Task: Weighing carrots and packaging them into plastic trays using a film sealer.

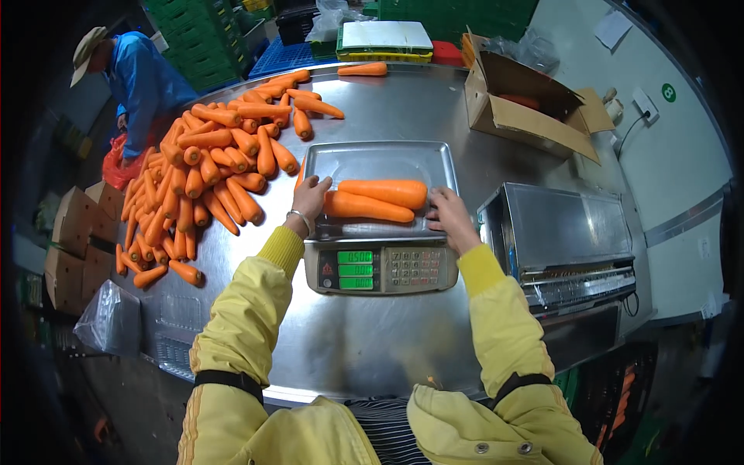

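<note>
Two large carrots (383, 193) lie side by side on the steel pan (378, 154) of an electronic weighing scale (353, 269). Their thick and narrow ends point opposite ways. At the left end of the pair is my left hand (310, 203), fingers apart, close against the lower carrot; whether it touches is hard to tell. My right hand (453, 218) is over the pan's right edge, fingers slightly bent, just beside the carrots' right ends and gripping nothing. Green lit displays and a keypad (414, 267) face me on the scale's front.
A big heap of carrots (197, 168) covers the left of the steel table (360, 337). An open cardboard box (529, 116) stands at back right, above a steel wrapping machine (567, 232). Clear plastic trays (177, 314) lie front left. A person in blue (142, 81) stands beyond the heap.
</note>
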The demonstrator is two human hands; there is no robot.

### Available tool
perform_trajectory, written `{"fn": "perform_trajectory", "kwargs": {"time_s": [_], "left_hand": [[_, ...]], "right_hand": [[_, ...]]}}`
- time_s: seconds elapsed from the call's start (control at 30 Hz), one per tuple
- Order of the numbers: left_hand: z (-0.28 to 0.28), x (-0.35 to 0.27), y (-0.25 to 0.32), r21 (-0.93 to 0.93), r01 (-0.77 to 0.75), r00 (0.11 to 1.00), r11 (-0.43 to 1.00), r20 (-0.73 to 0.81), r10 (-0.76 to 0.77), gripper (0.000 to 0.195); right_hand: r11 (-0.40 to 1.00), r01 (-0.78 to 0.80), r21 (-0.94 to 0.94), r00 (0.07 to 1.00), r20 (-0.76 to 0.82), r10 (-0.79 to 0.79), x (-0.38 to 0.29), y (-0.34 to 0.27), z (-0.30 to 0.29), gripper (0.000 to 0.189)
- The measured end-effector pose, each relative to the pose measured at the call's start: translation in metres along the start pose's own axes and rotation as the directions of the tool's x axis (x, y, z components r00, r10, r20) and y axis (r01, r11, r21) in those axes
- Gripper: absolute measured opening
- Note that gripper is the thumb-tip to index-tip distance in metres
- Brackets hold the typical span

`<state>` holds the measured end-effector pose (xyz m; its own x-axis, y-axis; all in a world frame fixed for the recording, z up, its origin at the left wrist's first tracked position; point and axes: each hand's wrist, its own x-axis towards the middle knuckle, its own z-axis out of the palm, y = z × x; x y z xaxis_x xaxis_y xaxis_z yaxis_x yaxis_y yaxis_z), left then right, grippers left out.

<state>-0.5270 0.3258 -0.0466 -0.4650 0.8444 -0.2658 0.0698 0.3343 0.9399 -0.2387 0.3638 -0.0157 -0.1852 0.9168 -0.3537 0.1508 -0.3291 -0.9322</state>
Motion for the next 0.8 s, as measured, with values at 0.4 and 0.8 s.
{"fn": "perform_trajectory", "kwargs": {"time_s": [0.4,0.8], "left_hand": [[0.017,-0.017,-0.015,-0.286,0.048,0.994,0.957,-0.08,-0.073,0.03],[0.048,-0.096,0.062,-0.351,0.092,0.939,0.932,0.341,0.035,0.024]], "right_hand": [[0.933,0.306,-0.19,0.952,0.082,-0.296,0.002,0.007,-0.005,0.056],[0.971,0.206,-0.118,0.978,-0.008,-0.208,-0.123,-0.058,-0.095,0.049]]}}
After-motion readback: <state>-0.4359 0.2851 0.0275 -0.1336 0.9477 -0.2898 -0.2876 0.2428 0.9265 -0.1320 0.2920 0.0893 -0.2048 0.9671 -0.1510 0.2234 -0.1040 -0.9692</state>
